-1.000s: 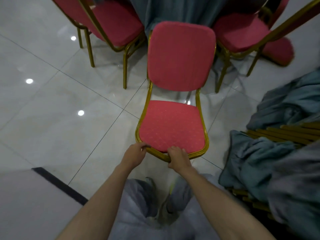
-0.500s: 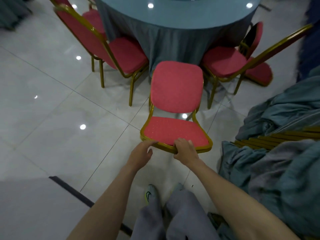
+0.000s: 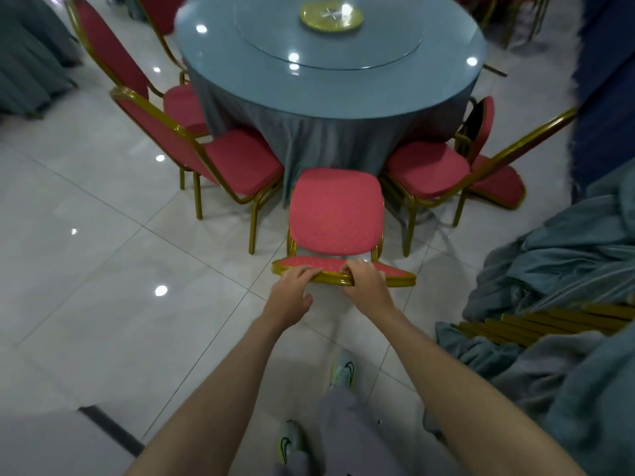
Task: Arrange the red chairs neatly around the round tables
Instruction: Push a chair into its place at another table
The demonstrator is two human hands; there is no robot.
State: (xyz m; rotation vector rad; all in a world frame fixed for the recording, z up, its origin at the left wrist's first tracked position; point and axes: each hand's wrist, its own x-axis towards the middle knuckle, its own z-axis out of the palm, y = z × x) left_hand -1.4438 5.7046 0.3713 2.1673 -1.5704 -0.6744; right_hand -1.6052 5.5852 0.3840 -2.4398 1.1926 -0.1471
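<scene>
Both sets of fingers (image 3: 304,271) curl over the gold front seat rim of red padded gold-metal-frame chair (image 3: 336,214). My L hand (image 3: 292,292) & R hand (image 3: 366,283) grip it side by side. Chair faces me, backrest near round blue-grey draped table (image 3: 330,97), btwn L neighbour chair (image 3: 240,159) & R neighbour chair (image 3: 426,166). Crumpled blue-grey cloth heap (image 3: 567,252) at R.

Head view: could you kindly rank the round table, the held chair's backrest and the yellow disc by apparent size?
1. round table
2. held chair, counting its backrest only
3. yellow disc
The disc sits farthest from the camera, so it may look smaller than it really is.
</scene>
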